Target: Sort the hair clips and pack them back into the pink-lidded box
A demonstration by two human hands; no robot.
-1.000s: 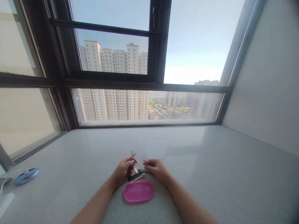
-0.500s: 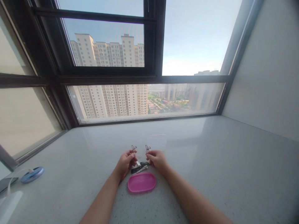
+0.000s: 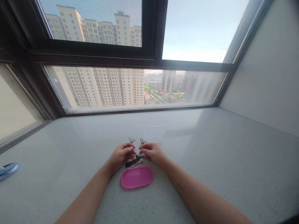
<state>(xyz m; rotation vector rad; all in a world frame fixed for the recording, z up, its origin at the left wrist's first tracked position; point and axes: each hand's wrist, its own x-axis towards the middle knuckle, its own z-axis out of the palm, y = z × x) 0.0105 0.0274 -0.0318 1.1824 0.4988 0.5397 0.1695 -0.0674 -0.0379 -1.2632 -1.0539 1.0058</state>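
Note:
My left hand point(image 3: 121, 155) pinches a small dark rabbit-ear hair clip point(image 3: 131, 142) and holds it upright. My right hand point(image 3: 153, 153) pinches a matching rabbit-ear clip point(image 3: 142, 142), also upright, a little to the right of the first. Both hands hover over several loose hair clips point(image 3: 134, 162) lying on the pale speckled counter point(image 3: 210, 174). Just in front of the hands lies a pink oval lid point(image 3: 136, 177). Beyond the right hand stands a clear plastic box point(image 3: 154, 133).
A blue round object point(image 3: 7, 170) lies at the counter's far left edge. Large dark-framed windows point(image 3: 149, 56) close off the back and left. A plain wall point(image 3: 268, 77) bounds the counter on the right.
My right hand has raised its clip upright and brought it beside the left one. The view has tilted down and shifted, so the blue object now sits at the left border.

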